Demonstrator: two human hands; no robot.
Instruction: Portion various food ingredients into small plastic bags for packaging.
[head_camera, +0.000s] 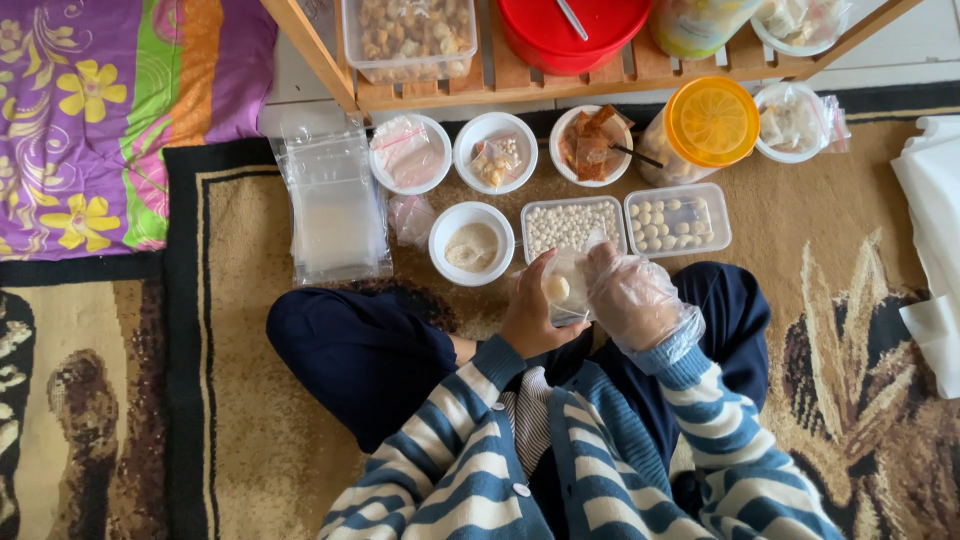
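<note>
**Small pouch being filled over the lap**

Striped blue-and-white sleeves fill the near edge; the person sits cross-legged on a patterned carpet (240, 420). Left hand (530, 315), bare, is closed around a small clear pouch (568, 290), fingers wrapped on its left side and holding it upright above the knees. One pale round piece (557, 288) shows inside it. Right hand (632, 300), in a thin plastic glove, has its fingertips pinched together at the pouch mouth; whether anything sits between them I cannot tell.

Just beyond the hands: a rectangular tub of small white beads (572, 226), a second tub of larger pale balls (678, 218), a round white bowl of beige powder (472, 245). Further out, three more white bowls, an orange-lidded jar (710, 122) on its side, a stack of empty clear bags (332, 205) to the left.

Judgement: portioning step, ingredients going into the pouch one by one. Next move probably calls for the gloved hand reaching to a tub while the left keeps the mouth open and level.
</note>
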